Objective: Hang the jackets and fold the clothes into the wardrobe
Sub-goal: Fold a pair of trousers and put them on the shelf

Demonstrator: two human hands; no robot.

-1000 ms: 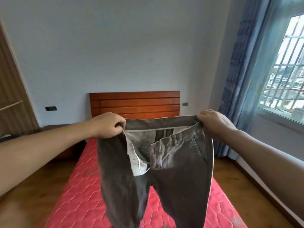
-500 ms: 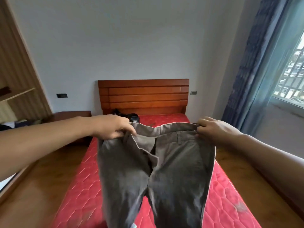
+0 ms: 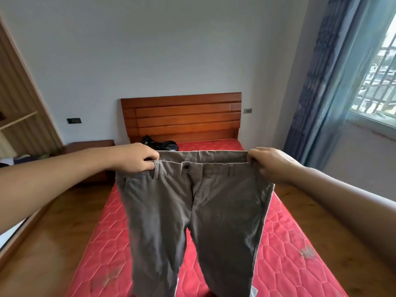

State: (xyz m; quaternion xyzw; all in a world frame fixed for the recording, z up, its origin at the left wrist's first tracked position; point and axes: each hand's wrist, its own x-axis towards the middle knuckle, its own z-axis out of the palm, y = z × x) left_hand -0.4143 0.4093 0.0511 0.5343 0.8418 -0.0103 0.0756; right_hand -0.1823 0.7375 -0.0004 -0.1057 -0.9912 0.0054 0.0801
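Note:
A pair of grey-brown trousers point(image 3: 192, 211) hangs in the air in front of me, above the red mattress point(image 3: 282, 243). The waistband is stretched flat, button side facing me, and both legs dangle down past the bottom of the view. My left hand point(image 3: 139, 157) grips the left end of the waistband by a belt loop. My right hand point(image 3: 270, 163) grips the right end. A dark garment point(image 3: 160, 144) lies crumpled on the mattress near the wooden headboard point(image 3: 182, 114). Part of the open wardrobe point(image 3: 15, 116) with a shelf shows at the far left.
A low wooden bedside cabinet point(image 3: 90, 144) stands left of the bed. Wooden floor point(image 3: 53, 243) runs along both sides of the bed. Blue curtains point(image 3: 321, 82) and a barred window point(image 3: 377, 82) are on the right wall.
The waistband has been pulled taut and the fly closed flat, so the trousers now hang straight. The view has tilted down and the dark garment by the headboard has come into sight.

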